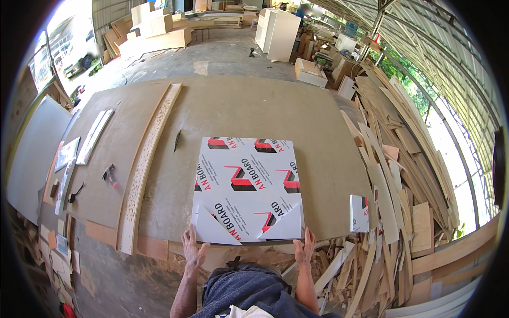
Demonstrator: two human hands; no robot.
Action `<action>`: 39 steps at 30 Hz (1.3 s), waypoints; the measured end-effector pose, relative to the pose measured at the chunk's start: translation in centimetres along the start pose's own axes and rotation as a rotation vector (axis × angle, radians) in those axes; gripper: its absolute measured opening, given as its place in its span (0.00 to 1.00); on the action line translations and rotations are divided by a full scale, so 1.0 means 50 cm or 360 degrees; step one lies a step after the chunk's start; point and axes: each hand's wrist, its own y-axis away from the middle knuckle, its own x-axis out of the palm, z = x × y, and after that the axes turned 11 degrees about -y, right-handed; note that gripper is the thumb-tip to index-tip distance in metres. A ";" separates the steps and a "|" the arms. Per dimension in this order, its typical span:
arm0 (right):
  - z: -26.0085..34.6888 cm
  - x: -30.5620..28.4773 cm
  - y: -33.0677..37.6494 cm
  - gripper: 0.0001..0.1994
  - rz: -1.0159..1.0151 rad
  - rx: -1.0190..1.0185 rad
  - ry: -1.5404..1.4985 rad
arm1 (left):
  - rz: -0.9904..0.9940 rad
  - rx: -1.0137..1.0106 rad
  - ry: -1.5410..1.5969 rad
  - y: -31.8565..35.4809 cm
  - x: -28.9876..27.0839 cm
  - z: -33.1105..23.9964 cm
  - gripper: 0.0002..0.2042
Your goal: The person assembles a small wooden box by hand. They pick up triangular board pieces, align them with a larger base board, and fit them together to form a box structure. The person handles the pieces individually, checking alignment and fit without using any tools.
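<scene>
A white square board (pixel 246 183) with a red and black printed pattern lies flat on a large brown worktable (pixel 318 122), close to its near edge. Two white triangular pieces rest on it, the left one (pixel 213 227) and the right one (pixel 285 222), each by a near corner. My left hand (pixel 193 248) is at the board's near left corner, fingers extended along the side. At the near right corner is my right hand (pixel 304 247), its fingers likewise stretched out and apart. Neither hand is wrapped around anything; whether the fingertips press the edges is hard to tell.
Left of the board, a long strip with holes (pixel 146 169) crosses the table. A hammer (pixel 110 175) and a thin dark tool (pixel 177 141) lie nearby. A small printed offcut (pixel 359 213) sits at the right edge. Wood scraps (pixel 405 159) pile up beyond it.
</scene>
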 end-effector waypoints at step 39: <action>0.053 0.096 0.000 0.36 -0.0859 0.0950 -0.1401 | -0.0081 -0.1222 0.1712 0.008 0.038 -0.011 0.31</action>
